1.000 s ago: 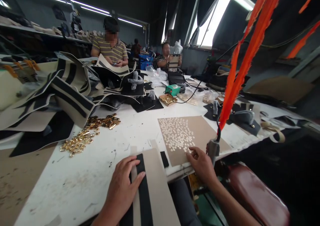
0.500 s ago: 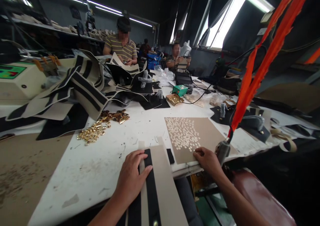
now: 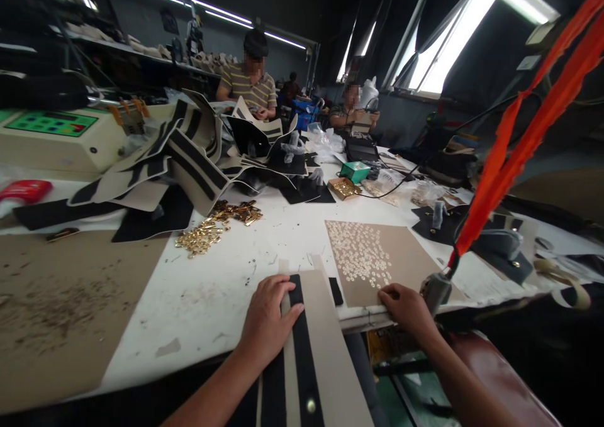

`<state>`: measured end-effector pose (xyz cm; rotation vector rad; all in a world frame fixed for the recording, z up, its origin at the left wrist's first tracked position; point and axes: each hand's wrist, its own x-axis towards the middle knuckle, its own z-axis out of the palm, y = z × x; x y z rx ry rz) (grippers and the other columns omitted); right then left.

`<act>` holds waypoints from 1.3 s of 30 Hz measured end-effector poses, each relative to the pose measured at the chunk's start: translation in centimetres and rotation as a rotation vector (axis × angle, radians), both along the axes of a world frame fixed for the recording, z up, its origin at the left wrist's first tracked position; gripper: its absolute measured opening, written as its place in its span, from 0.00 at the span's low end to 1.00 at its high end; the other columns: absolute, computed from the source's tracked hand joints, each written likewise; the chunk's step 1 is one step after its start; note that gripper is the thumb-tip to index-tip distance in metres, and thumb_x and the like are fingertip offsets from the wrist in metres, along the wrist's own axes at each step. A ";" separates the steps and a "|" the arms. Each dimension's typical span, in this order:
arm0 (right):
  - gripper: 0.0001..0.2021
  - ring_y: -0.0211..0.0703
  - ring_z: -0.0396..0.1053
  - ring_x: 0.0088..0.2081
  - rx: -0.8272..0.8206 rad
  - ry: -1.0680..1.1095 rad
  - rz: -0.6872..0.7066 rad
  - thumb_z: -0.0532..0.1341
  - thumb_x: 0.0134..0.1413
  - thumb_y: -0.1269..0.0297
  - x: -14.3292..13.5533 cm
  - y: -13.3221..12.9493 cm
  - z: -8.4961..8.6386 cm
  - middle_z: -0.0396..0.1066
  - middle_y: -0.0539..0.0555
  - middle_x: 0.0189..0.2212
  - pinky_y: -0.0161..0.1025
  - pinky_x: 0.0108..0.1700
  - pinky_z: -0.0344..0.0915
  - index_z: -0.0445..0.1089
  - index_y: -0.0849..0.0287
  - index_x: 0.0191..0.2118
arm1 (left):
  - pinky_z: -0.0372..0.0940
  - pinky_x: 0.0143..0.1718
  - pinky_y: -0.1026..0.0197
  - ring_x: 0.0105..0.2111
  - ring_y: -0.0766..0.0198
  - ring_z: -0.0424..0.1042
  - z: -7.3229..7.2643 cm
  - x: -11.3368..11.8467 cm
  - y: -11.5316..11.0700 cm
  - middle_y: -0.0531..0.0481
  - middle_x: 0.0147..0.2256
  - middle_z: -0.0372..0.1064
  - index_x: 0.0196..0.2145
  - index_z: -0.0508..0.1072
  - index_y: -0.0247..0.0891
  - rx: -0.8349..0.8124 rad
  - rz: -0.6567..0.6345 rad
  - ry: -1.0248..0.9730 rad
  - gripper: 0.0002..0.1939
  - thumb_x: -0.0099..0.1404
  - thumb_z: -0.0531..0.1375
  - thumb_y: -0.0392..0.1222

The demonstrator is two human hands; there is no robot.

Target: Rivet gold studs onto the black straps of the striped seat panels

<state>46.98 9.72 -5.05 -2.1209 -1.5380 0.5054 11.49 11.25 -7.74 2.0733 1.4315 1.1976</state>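
My left hand (image 3: 270,317) lies on a beige panel with black stripes (image 3: 325,345), its fingers curled over the upper end of one black stripe and the thumb pressed on it. A shiny metal stud (image 3: 311,405) shows lower on that stripe. The panel hangs over the table's front edge towards me. To the right, my right hand (image 3: 404,306) has thumb and forefinger pinched together at the front of a brown sheet (image 3: 410,251). What the pinch holds is too small to make out. Many small pale metal rings (image 3: 361,251) are spread on that sheet, just beyond my fingertips.
Gold metal fittings (image 3: 202,235) are heaped on the white table (image 3: 226,288). Striped panels (image 3: 195,169) pile up behind, beside a machine with a green keypad (image 3: 51,124). Orange cloth strips (image 3: 500,156) hang at a metal post (image 3: 435,292) near my right hand. Two people sit across the table.
The view has turned slightly left, so everything appears further right. Both hands keep nearly the same places on the panel and at the brown sheet.
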 end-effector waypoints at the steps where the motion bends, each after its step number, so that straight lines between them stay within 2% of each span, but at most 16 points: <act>1: 0.15 0.54 0.77 0.37 -0.017 0.008 0.019 0.60 0.51 0.50 -0.1 -0.4 0.0 0.80 0.55 0.31 0.45 0.42 0.67 0.78 0.55 0.31 | 0.69 0.57 0.40 0.54 0.47 0.71 0.1 0.0 -0.1 0.45 0.52 0.73 0.44 0.75 0.43 -0.004 0.003 -0.004 0.17 0.58 0.70 0.33; 6: 0.15 0.54 0.77 0.40 0.001 0.034 0.130 0.63 0.51 0.48 0.0 -1.9 -0.7 0.81 0.55 0.35 0.45 0.46 0.68 0.80 0.54 0.35 | 0.68 0.57 0.41 0.54 0.48 0.70 0.3 0.1 -0.5 0.46 0.51 0.73 0.45 0.74 0.42 -0.013 -0.006 -0.009 0.19 0.57 0.71 0.32; 10: 0.15 0.53 0.75 0.40 0.000 -0.014 0.228 0.61 0.55 0.49 0.3 -1.9 -0.8 0.79 0.56 0.36 0.45 0.47 0.67 0.79 0.54 0.34 | 0.68 0.57 0.41 0.55 0.48 0.70 0.2 0.1 -0.5 0.46 0.52 0.73 0.45 0.74 0.43 -0.010 -0.005 -0.009 0.18 0.58 0.70 0.33; 14: 0.14 0.50 0.75 0.39 -0.050 -0.197 0.343 0.57 0.60 0.52 0.6 -1.5 -0.2 0.77 0.53 0.36 0.43 0.44 0.66 0.77 0.52 0.36 | 0.68 0.57 0.40 0.55 0.47 0.70 0.0 0.1 -0.3 0.46 0.52 0.73 0.45 0.74 0.43 -0.014 -0.006 -0.003 0.18 0.58 0.71 0.33; 18: 0.14 0.47 0.75 0.35 -0.020 -0.460 0.419 0.54 0.64 0.54 0.4 -1.5 0.0 0.75 0.52 0.34 0.41 0.37 0.61 0.75 0.52 0.36 | 0.67 0.58 0.40 0.55 0.48 0.69 0.2 0.2 -0.4 0.45 0.52 0.72 0.46 0.73 0.43 -0.030 -0.012 -0.004 0.18 0.59 0.71 0.33; 23: 0.10 0.46 0.75 0.32 0.015 -0.596 0.431 0.56 0.61 0.57 0.5 -1.4 -0.5 0.75 0.50 0.32 0.40 0.33 0.57 0.72 0.52 0.33 | 0.66 0.58 0.40 0.55 0.48 0.69 0.7 0.2 -0.9 0.45 0.52 0.72 0.45 0.73 0.42 -0.069 -0.015 -0.014 0.19 0.58 0.71 0.32; 26: 0.12 0.47 0.74 0.31 0.013 -0.574 0.406 0.55 0.60 0.56 0.6 -1.2 -0.3 0.74 0.51 0.30 0.41 0.33 0.57 0.71 0.52 0.31 | 0.66 0.58 0.39 0.56 0.47 0.69 0.9 0.2 -1.1 0.45 0.52 0.72 0.45 0.74 0.42 -0.087 -0.012 -0.024 0.19 0.58 0.71 0.32; 28: 0.13 0.49 0.74 0.33 0.003 -0.487 0.374 0.55 0.61 0.54 0.0 -0.9 0.3 0.75 0.53 0.31 0.41 0.34 0.58 0.72 0.51 0.31 | 0.66 0.58 0.39 0.55 0.47 0.69 1.0 0.2 -1.1 0.45 0.52 0.72 0.45 0.74 0.42 -0.096 -0.007 -0.030 0.19 0.57 0.71 0.32; 30: 0.14 0.51 0.75 0.37 0.012 -0.310 0.346 0.55 0.61 0.51 -1.8 -0.6 1.3 0.77 0.54 0.35 0.42 0.37 0.62 0.73 0.51 0.35 | 0.66 0.59 0.40 0.56 0.47 0.69 1.1 0.3 -1.1 0.45 0.52 0.73 0.45 0.74 0.41 -0.105 -0.006 -0.032 0.19 0.57 0.72 0.32; 32: 0.16 0.51 0.74 0.37 0.001 -0.083 0.359 0.55 0.63 0.48 -4.8 -0.1 2.5 0.78 0.54 0.36 0.42 0.40 0.65 0.74 0.52 0.38 | 0.66 0.59 0.41 0.56 0.47 0.69 1.2 0.3 -1.1 0.45 0.52 0.73 0.45 0.75 0.40 -0.114 -0.007 -0.029 0.19 0.56 0.72 0.32; 35: 0.16 0.47 0.71 0.32 -0.094 0.169 0.493 0.55 0.66 0.49 -10.7 1.2 4.0 0.75 0.51 0.30 0.39 0.36 0.64 0.74 0.53 0.37 | 0.66 0.59 0.41 0.56 0.47 0.69 1.3 0.3 -1.1 0.44 0.52 0.73 0.45 0.75 0.40 -0.118 0.004 -0.028 0.19 0.56 0.73 0.33; 37: 0.14 0.46 0.71 0.34 -0.109 0.210 0.600 0.55 0.66 0.53 -14.2 2.3 4.4 0.75 0.50 0.30 0.38 0.38 0.63 0.74 0.54 0.36 | 0.65 0.59 0.41 0.56 0.47 0.68 1.3 0.3 -1.0 0.43 0.52 0.73 0.45 0.75 0.39 -0.116 0.005 -0.030 0.19 0.56 0.73 0.33; 39: 0.12 0.45 0.71 0.35 -0.101 0.173 0.671 0.56 0.65 0.57 -16.5 3.3 4.2 0.74 0.50 0.30 0.38 0.39 0.62 0.73 0.55 0.34 | 0.66 0.59 0.42 0.56 0.47 0.68 1.2 0.3 -1.0 0.43 0.52 0.73 0.45 0.75 0.39 -0.118 -0.003 -0.037 0.20 0.56 0.73 0.32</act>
